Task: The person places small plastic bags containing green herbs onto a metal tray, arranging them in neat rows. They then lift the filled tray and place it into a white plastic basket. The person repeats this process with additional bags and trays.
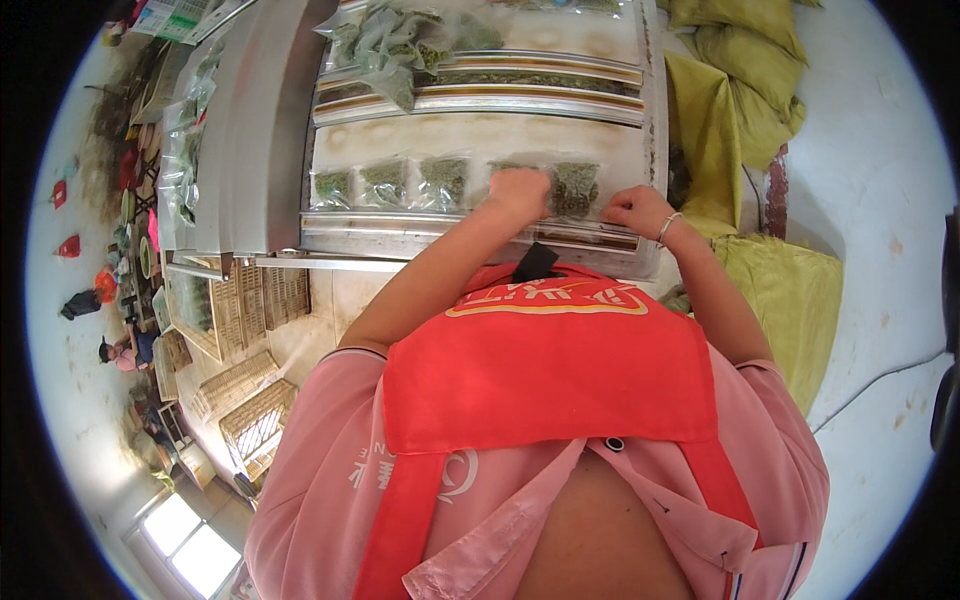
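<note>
My left hand (520, 193) is curled over the fourth bag in a row, its fingertips at the near left corner of the rightmost clear plastic bag (576, 189). At that bag's near right corner, my right hand (640, 210) pinches the clear film. Green granular contents, like peppercorns, fill the bag. Three similar bags (442, 182) lie to the left, and the fourth bag (508, 163) is partly covered by my left hand. All rest on the white bed (480, 135) of what looks like a vacuum sealing machine, their near ends towards a metal sealing bar (405, 223).
More filled bags (397, 45) are heaped across the far bars (540, 79). A bent metal cover (259, 135) stands left, with bags (187, 142) beyond. Yellow woven sacks (776, 307) sit right. Plastic crates (259, 427) stand on the floor, and a person (124, 352) is far left.
</note>
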The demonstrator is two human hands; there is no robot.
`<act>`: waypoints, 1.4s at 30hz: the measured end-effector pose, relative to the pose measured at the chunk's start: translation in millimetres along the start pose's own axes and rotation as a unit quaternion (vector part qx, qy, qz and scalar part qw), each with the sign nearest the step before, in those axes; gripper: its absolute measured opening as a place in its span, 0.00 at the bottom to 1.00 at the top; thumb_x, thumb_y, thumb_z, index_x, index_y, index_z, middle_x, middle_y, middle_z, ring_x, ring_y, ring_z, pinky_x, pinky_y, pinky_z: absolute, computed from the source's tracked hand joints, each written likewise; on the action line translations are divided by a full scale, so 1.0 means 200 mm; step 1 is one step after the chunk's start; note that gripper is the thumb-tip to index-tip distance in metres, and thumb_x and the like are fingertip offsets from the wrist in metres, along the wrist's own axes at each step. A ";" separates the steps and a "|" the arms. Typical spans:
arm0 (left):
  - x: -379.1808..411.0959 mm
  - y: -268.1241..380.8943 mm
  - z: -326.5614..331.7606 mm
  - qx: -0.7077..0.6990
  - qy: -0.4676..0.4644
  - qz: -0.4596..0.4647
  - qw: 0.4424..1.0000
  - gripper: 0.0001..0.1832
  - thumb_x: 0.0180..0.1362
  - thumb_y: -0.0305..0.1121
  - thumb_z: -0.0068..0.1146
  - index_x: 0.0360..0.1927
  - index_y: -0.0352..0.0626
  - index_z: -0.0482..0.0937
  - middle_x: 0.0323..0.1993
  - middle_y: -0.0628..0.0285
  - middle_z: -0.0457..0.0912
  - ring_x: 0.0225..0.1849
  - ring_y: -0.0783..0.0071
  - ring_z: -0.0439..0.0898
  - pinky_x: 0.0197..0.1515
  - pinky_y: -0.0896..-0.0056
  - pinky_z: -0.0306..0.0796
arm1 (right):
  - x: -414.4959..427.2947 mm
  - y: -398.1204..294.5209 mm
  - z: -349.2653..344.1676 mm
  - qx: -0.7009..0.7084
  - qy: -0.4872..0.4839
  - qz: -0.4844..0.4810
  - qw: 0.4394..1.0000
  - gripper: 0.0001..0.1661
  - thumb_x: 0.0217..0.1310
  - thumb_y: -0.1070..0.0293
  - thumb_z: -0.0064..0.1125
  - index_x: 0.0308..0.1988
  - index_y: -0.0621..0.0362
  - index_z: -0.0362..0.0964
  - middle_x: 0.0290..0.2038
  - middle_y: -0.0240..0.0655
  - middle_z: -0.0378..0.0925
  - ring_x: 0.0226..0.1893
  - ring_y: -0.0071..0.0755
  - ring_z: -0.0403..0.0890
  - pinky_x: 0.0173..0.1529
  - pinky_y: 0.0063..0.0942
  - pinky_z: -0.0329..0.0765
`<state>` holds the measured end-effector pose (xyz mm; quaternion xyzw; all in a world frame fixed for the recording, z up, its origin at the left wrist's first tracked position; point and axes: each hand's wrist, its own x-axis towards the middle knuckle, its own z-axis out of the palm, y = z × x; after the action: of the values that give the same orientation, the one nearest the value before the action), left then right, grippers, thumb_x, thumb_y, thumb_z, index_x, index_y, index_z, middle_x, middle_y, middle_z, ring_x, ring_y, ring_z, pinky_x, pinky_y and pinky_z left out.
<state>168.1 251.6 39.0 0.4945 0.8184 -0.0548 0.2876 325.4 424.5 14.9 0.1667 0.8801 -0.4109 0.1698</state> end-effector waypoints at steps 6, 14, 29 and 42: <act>0.00 0.02 0.02 -0.013 0.064 -0.012 0.998 0.11 0.45 0.39 0.57 0.29 0.45 0.82 0.31 0.55 0.82 0.35 0.57 0.81 0.36 0.58 0.74 | -0.01 -0.04 0.04 -0.022 -0.008 -0.004 1.000 0.11 0.46 0.62 0.59 0.29 0.57 0.73 0.28 0.42 0.78 0.30 0.45 0.78 0.38 0.34 0.73; 0.00 0.02 0.09 -0.051 0.064 0.013 0.997 0.11 0.44 0.40 0.56 0.25 0.45 0.81 0.28 0.55 0.81 0.33 0.57 0.81 0.35 0.57 0.74 | -0.10 -0.07 0.08 -0.060 -0.019 -0.102 0.993 0.12 0.44 0.73 0.60 0.35 0.54 0.74 0.26 0.37 0.74 0.30 0.40 0.76 0.37 0.33 0.73; -0.07 -0.08 0.05 -0.048 0.059 0.025 0.997 0.15 0.44 0.46 0.57 0.26 0.46 0.81 0.28 0.54 0.81 0.33 0.56 0.81 0.35 0.56 0.73 | -0.07 -0.07 0.12 -0.012 0.124 -0.037 0.992 0.07 0.52 0.68 0.54 0.33 0.56 0.75 0.31 0.41 0.76 0.32 0.44 0.77 0.37 0.34 0.74; -0.08 -0.90 -0.21 -0.155 0.538 -0.247 0.791 0.13 0.51 0.45 0.56 0.31 0.47 0.75 0.27 0.64 0.81 0.24 0.62 0.79 0.27 0.59 0.70 | -0.05 -0.17 0.16 0.151 0.165 -0.043 0.974 0.09 0.53 0.71 0.57 0.36 0.61 0.74 0.30 0.37 0.78 0.28 0.28 0.79 0.36 0.23 0.75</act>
<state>5.9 163.8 46.7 0.1737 0.9324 0.2792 -0.1499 325.5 377.5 22.4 0.2180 0.8302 -0.5125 -0.0222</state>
